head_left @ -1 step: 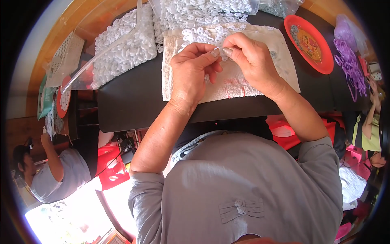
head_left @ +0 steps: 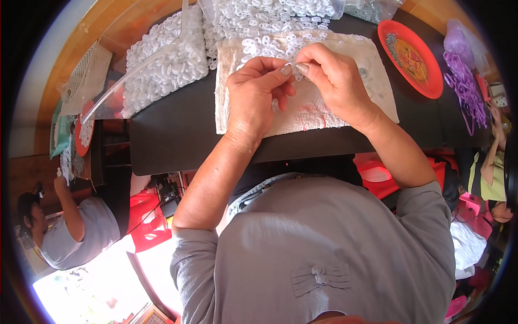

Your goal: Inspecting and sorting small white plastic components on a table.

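Observation:
My left hand (head_left: 252,94) and my right hand (head_left: 341,81) meet fingertip to fingertip above a cream towel (head_left: 227,116). Both are closed in a pinch on a small white plastic piece (head_left: 292,65), mostly hidden by the fingers and thumbs. Just beyond the fingers, a loose pile of small oval white plastic pieces (head_left: 261,46), some with holes, lies on the far part of the towel. Red markings show on the towel's near side, between my wrists.
A clear container (head_left: 162,73) heaped with white pieces stands left, and more pieces spread behind the towel. At right are a red oval tray (head_left: 435,86) holding small metal parts and purple strips (head_left: 465,92). Other people sit at left (head_left: 89,232) and far right.

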Motion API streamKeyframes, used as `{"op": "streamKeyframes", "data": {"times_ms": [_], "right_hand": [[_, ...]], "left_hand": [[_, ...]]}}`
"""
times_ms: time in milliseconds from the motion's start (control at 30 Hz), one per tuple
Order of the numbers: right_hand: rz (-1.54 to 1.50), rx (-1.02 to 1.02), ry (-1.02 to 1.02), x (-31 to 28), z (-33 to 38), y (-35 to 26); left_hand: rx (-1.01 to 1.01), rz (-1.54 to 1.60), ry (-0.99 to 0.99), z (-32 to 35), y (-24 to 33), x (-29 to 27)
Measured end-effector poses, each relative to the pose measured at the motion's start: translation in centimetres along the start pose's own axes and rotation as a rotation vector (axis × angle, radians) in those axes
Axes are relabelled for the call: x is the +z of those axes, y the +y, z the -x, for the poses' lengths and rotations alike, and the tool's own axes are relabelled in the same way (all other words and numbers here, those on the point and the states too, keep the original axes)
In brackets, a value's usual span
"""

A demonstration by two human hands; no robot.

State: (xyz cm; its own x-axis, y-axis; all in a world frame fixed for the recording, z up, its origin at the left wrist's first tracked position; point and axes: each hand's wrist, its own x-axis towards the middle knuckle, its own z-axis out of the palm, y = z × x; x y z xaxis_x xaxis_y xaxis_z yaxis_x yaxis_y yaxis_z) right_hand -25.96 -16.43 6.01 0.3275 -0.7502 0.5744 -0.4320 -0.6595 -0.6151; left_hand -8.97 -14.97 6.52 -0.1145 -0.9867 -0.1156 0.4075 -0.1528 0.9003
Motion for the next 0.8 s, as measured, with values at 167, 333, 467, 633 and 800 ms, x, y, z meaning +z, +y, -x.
{"op": "streamKeyframes", "data": {"times_ms": [167,333,467,633,800], "right_hand": [[0.037,-0.043,0.026,0.7,0.2,0.3],[-0.08,0.028,0.016,0.9,0.1,-0.1],[-0.165,0.098,0.011,1.4,0.0,0.0],[-0.194,0.158,-0.038,0.8,0.1,0.3],[-0.141,0.185,-0.031,-0.1,-0.4,-0.3]], "left_hand": [[0.004,-0.01,0.022,-0.1,-0.5,0.1],[0.007,-0.009,0.04,0.0,-0.7,0.1],[0.018,0.005,0.078,0.1,-0.6,0.1],[0.022,-0.033,0.041,-0.2,-0.8,-0.3],[0.012,-0.047,0.087,-0.2,-0.4,-0.3]]}}
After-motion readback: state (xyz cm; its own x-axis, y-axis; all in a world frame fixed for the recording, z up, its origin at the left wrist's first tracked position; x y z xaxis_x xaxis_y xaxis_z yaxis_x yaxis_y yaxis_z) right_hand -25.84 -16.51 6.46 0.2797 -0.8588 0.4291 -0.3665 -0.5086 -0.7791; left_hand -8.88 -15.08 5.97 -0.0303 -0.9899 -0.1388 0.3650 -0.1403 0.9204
